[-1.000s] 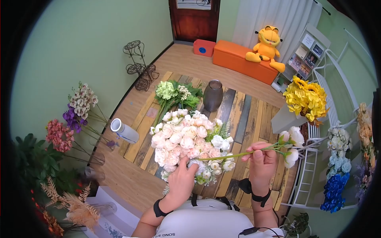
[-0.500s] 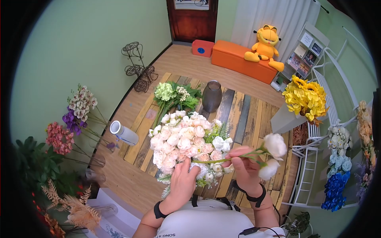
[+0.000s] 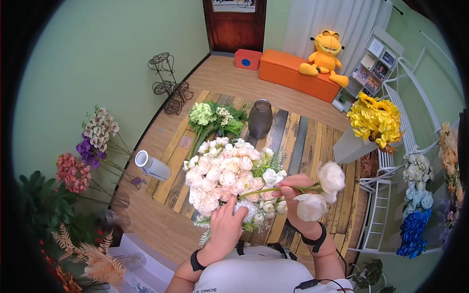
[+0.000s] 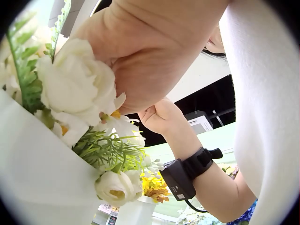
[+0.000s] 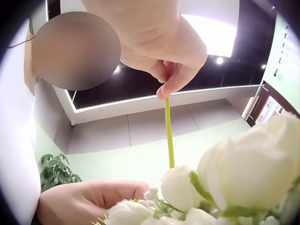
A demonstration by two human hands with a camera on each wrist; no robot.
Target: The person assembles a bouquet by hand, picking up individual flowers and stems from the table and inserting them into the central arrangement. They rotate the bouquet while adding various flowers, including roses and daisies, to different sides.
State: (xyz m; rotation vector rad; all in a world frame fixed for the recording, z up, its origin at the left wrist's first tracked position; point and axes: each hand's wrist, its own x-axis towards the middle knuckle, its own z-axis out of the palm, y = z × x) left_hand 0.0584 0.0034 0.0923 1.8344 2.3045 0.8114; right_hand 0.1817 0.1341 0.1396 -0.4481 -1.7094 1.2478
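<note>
My left hand (image 3: 225, 225) grips the bouquet (image 3: 222, 176) from below; my right hand (image 3: 294, 197) pinches a white flower stem (image 3: 264, 191) beside it.

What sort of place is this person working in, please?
Probably a florist's studio: the left hand holds a pale rose bouquet, with yellow sunflowers and racked blue and white flowers nearby.

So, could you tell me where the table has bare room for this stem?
Bare planks lie between the dark vase and the yellow flowers. A smaller patch sits between the white tube and the green bunch. The bouquet hides the middle.
</note>
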